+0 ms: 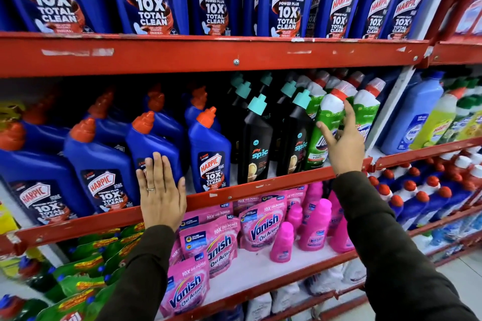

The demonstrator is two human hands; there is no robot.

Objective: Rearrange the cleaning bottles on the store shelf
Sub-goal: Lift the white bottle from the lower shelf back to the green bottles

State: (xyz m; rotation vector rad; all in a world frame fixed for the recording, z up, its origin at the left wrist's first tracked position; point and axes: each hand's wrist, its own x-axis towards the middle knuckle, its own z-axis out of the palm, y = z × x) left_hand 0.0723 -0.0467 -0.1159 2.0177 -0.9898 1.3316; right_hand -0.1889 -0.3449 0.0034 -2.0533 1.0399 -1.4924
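Bottles on the middle shelf (260,185): my left hand (160,190) lies flat and open against a blue bottle (156,146); my right hand (341,143), open, touches the green bottle (326,133). Grasp its body, keeping it upright.

The left hand (161,190) covered one blue Harpic bottle's (154,143) label, and rear bottles behind it sat in shadow.
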